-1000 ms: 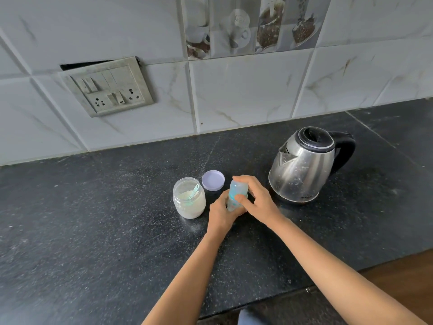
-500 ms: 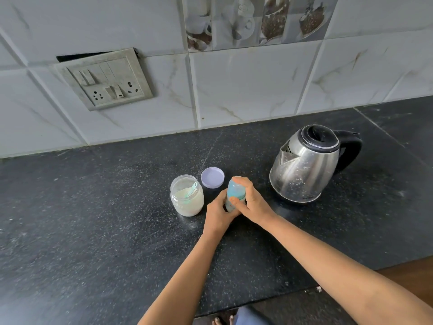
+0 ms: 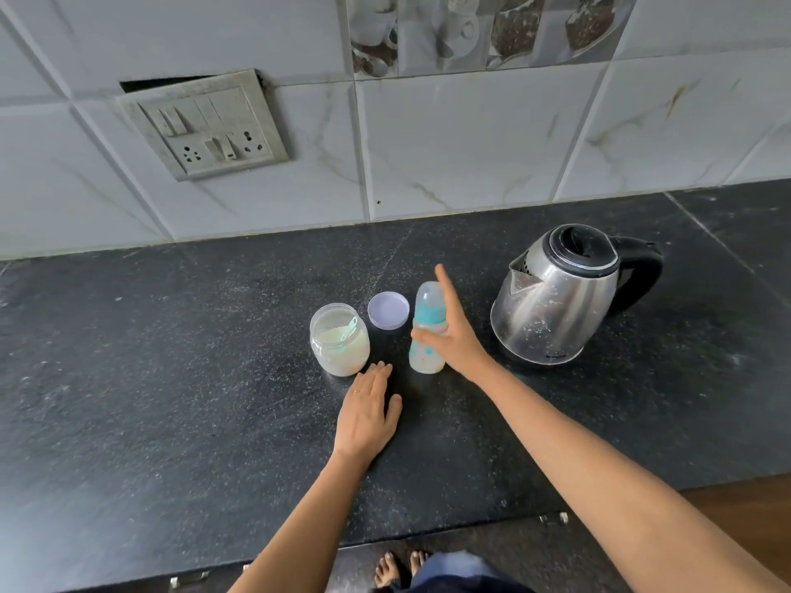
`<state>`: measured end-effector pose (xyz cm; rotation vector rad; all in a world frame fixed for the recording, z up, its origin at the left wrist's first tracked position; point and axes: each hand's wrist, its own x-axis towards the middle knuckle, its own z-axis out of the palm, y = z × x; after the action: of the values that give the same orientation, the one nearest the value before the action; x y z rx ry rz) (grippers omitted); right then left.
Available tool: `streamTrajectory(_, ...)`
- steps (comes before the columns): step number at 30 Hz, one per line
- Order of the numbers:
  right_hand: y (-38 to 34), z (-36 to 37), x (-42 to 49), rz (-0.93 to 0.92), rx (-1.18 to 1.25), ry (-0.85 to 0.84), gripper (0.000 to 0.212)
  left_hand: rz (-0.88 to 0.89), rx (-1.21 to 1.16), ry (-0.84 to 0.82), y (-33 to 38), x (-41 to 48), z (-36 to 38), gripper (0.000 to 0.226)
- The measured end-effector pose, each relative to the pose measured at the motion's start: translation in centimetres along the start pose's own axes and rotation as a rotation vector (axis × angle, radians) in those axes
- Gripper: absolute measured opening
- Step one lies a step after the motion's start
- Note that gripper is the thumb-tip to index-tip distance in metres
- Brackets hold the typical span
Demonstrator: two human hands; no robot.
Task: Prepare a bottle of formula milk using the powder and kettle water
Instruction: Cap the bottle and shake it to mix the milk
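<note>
Flat and empty on my left, a loose half-grasp on my right: that is how I read the two grips from the head view. Working left to right, I note a switch plate set crooked in the tiled wall, above the dark stone counter. On the counter stands the powder jar, uncapped, pale powder inside with a teal scoop leaning against its inner wall. Just behind and to the right of the jar lies its lilac lid, apart from the jar. My left hand rests palm down on the stone, fingers extended together, fingertips just short of the jar's base; whether they touch the jar I cannot tell. It holds nothing.

Next comes the feeding bottle, upright on the counter between the jar and the kettle, clear cap on, teal collar, pale liquid in the lower body. My right hand is against the bottle's right side, thumb across its front below the collar, index finger raised straight up beside the cap. The remaining fingers are hidden behind the bottle, so I cannot confirm a full grasp.

Farthest right sits the steel kettle, lid shut, spout toward the bottle, black handle away from it, near the right hand but not touching it.
</note>
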<state>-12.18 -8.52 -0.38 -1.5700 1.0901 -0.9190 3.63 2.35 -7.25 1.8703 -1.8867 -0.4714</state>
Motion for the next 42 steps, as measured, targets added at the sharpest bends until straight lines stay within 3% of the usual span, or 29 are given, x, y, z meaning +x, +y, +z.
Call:
streamTrajectory(3,-0.8,-1.0,0.8,0.175,0.475,0.065,0.091,0.009,-0.005,-0.006,-0.4,-0.2,0.3,0.066)
streamTrajectory(6,-2.2,-2.1,1.5,0.292,0.834,-0.022,0.076,0.006,-0.012,-0.005,-0.5,0.1,0.4,0.065)
streamTrajectory(9,-4.0,-2.6,2.1,0.36,0.953,-0.099,0.063,0.013,-0.013,-0.016,-0.7,0.1,0.5,0.062)
streamTrajectory(12,-4.8,-1.8,2.9,0.371,1.104,0.025,0.075,0.013,-0.005,-0.013,-0.8,0.2,0.6,0.06)
streamTrajectory(14,-4.7,-1.7,2.7,0.347,1.14,0.042,0.067,0.013,0.001,-0.011,-0.8,0.2,0.6,0.06)
streamTrajectory(18,-3.7,-1.8,0.3,0.387,1.241,-0.202,0.042,0.011,0.0,0.002,-0.8,0.3,0.6,0.055)
streamTrajectory(20,-3.8,-2.0,-0.2,0.389,1.254,-0.253,0.045,0.012,0.0,0.008,-0.9,0.3,0.6,0.049)
streamTrajectory(23,-4.5,-2.0,0.5,0.372,1.294,-0.222,0.071,0.022,-0.007,0.024,-0.8,0.3,0.6,0.045)
streamTrajectory(27,-5.0,-1.9,0.7,0.354,1.549,-0.403,0.06,0.031,-0.01,0.037,-0.7,0.3,0.5,0.045)
streamTrajectory(31,-5.0,-1.9,0.7,0.205,1.507,-0.53,0.055,0.042,-0.003,0.041,-0.8,0.3,0.4,0.044)
streamTrajectory(35,-5.8,-1.6,1.9,0.207,1.297,-0.354,0.069,0.043,-0.004,0.052,-0.7,0.3,0.5,0.041)
streamTrajectory(37,-5.6,-1.3,1.7,0.238,1.157,-0.343,0.077,0.046,-0.008,0.053,-0.6,0.2,0.4,0.041)
streamTrajectory(40,-5.5,-1.3,1.0,0.247,1.1,-0.511,0.066,0.053,-0.01,0.056,-0.6,0.2,0.3,0.041)
streamTrajectory(42,-5.8,-1.6,1.5,0.238,1.136,-0.493,0.058,0.052,-0.009,0.058,-0.7,0.2,0.3,0.041)
